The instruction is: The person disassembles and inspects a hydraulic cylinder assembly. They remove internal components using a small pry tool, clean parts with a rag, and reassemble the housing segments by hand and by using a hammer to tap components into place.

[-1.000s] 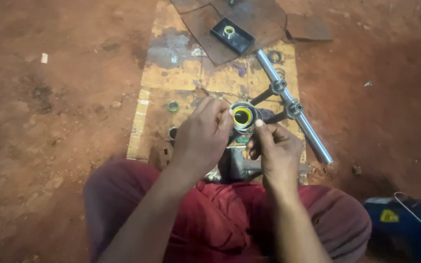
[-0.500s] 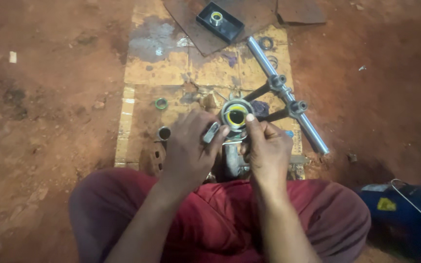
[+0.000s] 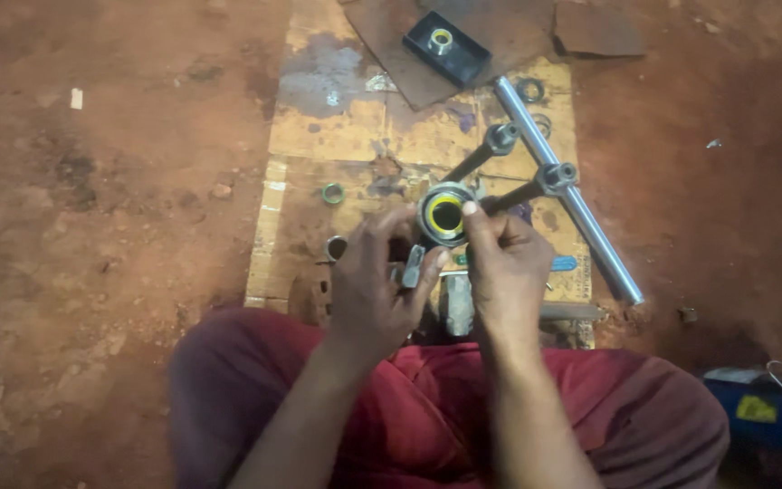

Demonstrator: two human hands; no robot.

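Head view looks straight down on us, seated on red earth with our knees in dark red trousers [image 3: 463, 417] at the bottom of the frame. We hold a round metal housing [image 3: 446, 215] with a yellow ring inside it between both hands, raised over a stained sheet of cardboard [image 3: 337, 136]. Our right hand [image 3: 504, 267] pinches the housing's right rim, forefinger tip on its edge. Our left hand [image 3: 375, 285] curls just beside the housing's left side, fingers bent inward, and a small grey metal piece [image 3: 412, 267] is gripped between its thumb and fingers; whether these fingers also touch the housing we cannot tell. Two dark rods [image 3: 509, 192] run from behind the housing up and to the right, each ending in a collar on a long bright steel bar [image 3: 581, 213] that lies aslant across the cardboard's right side. Near the left hand lie a small green ring [image 3: 333, 193] and a short metal sleeve [image 3: 337, 246]. Farther off, at the top, a black block [image 3: 450, 47] with a round bore sits on a brown plate. A blue object [image 3: 762, 417] shows at the lower right corner.
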